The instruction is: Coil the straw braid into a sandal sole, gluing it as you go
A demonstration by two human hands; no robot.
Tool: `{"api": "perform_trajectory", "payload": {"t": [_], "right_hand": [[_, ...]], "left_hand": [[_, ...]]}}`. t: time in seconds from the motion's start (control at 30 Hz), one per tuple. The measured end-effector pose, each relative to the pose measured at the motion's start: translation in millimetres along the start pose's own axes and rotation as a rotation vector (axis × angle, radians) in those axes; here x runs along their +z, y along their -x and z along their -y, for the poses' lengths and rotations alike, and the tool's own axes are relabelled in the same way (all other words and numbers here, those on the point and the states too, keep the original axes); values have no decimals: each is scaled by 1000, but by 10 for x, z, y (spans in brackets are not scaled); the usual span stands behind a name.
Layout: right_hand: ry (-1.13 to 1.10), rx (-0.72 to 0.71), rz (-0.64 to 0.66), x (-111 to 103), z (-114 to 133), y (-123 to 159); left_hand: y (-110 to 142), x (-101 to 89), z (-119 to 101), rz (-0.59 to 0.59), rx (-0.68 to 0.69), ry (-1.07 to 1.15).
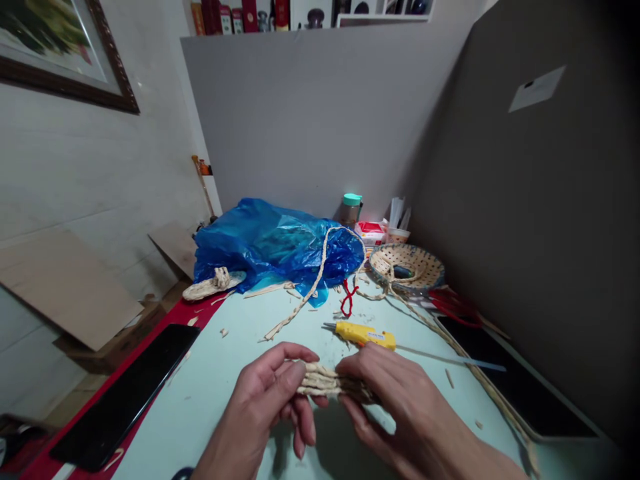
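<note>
Between my hands, above the near part of the table, is a small piece of coiled straw braid (325, 381), pale and ridged in rows. My left hand (273, 393) pinches its left end between thumb and fingers. Around the right end my right hand (390, 400) is closed, with its fingers hiding that part. Just beyond the hands lies a yellow hot glue gun (367, 335), nozzle to the left, a long glue stick (450, 357) trailing from its back to the right. A loose straw braid (320, 277) loops across the table behind it.
A blue plastic bag (270, 233) bulges at the back. A straw sandal (215, 285) sits at the left edge. Right of centre is a woven basket (407, 263), with red-handled scissors (455, 307) beside it. Dark flat panels (135, 387) flank the table, and a lidded jar (351, 208) stands behind.
</note>
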State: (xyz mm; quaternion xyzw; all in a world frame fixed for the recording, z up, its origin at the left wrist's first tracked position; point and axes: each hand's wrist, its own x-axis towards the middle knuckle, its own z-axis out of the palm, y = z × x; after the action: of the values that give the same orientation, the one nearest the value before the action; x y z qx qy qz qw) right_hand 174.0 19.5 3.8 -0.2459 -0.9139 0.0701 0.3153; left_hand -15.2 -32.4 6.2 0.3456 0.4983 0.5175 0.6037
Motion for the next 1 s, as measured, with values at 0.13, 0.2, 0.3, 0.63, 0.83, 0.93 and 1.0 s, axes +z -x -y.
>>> {"api": "perform_trajectory", "payload": {"t": [0.13, 0.2, 0.3, 0.63, 0.83, 0.93, 1.0], "right_hand": [[-36, 7, 15, 16, -146, -84], [-71, 1, 33, 8, -239, -157], [-114, -13, 30, -7, -393, -282], [-183, 60, 19, 31, -767, -339], [-319, 151, 82, 24, -722, -266], [-343, 142, 115, 21, -685, -254], [-348, 128, 130, 11, -662, -253]], "left_hand": [[-88, -41, -111, -35, 45, -77], [-145, -90, -176, -95, 113, -85], [-250, -203, -292, -195, 232, -131], [-664, -182, -348, -181, 327, -346], [-631, 47, -130, 78, 227, -391], [-616, 76, -83, -10, 307, -541], [-608, 79, -79, -85, 346, -648]]}}
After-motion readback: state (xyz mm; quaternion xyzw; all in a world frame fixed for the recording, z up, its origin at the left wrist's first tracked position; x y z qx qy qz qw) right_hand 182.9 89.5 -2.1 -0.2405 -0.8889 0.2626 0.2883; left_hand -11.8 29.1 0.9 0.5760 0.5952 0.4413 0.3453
